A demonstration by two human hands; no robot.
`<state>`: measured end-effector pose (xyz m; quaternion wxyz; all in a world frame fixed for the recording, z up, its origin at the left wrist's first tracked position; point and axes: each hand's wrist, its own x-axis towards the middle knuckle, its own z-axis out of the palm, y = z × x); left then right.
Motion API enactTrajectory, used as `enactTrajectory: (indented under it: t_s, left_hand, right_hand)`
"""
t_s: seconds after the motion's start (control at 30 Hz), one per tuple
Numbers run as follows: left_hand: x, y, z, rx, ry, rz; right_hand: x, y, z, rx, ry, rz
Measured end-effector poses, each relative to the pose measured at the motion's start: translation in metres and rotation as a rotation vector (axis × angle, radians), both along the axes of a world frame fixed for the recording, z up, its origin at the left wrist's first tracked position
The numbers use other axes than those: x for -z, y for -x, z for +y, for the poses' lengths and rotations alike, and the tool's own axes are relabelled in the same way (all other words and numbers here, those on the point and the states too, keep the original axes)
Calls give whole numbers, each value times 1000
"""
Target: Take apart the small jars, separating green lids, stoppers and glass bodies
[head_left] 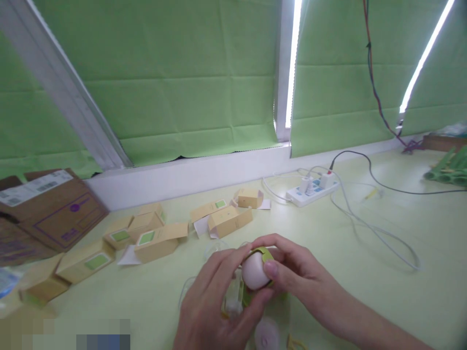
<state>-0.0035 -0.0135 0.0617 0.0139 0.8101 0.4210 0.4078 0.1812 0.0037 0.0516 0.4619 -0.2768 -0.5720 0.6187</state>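
Between my two hands, near the lower middle of the view, is a white rounded piece with a yellow-green rim (pixel 254 271); its exact kind I cannot make out. My left hand (pixel 215 296) curls round its left and lower side. My right hand (pixel 292 270) pinches the rim from the right, the thumb pressed against the edge. Under them lie a translucent whitish part (pixel 233 296) and a pale round disc (pixel 266 333), both partly covered by my hands. A small yellow piece (pixel 296 342) shows at the bottom edge.
Several small tan boxes (pixel 160 243), some with flaps open, spread over the left and middle of the table. A large brown carton (pixel 69 214) stands far left. Behind to the right, a white power strip (pixel 312 193) trails cables. Green tubes (pixel 450 167) lie far right.
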Motion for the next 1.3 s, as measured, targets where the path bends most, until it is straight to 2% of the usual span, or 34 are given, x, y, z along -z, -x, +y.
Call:
enactTrajectory:
  t_s: [0.23, 0.37, 0.57, 0.7, 0.8, 0.93, 1.03, 1.2, 1.3]
  left_hand:
    - [4, 7, 2, 21, -104, 65]
    - [3, 4, 2, 53, -159, 94]
    - [6, -6, 0, 20, -220, 62]
    - [5, -11, -2, -64, -314, 43]
    - [2, -10, -5, -112, -313, -13]
    - [1, -7, -7, -105, -144, -101]
    - [0, -11, -7, -82, 73, -384]
    - [-6, -17, -7, -80, 458, -846]
    - [-11, -11, -2, -96, 594, -1092]
  right_hand:
    - [-10, -3, -6, 159, -349, -455]
    - [-12, -7, -4, 195, -510, -610]
    - [-7, -6, -3, 234, -564, -591]
    - [-6, -2, -5, 254, -535, -503]
    - [-11, 0, -9, 205, -479, -412]
    - [-15, -3, -10, 63, -337, -281]
    - [-13, -5, -8, -29, -237, -235]
    - [-11, -7, -3, 46, -242, -336]
    - [-12, -11, 0, 82, -285, -353]
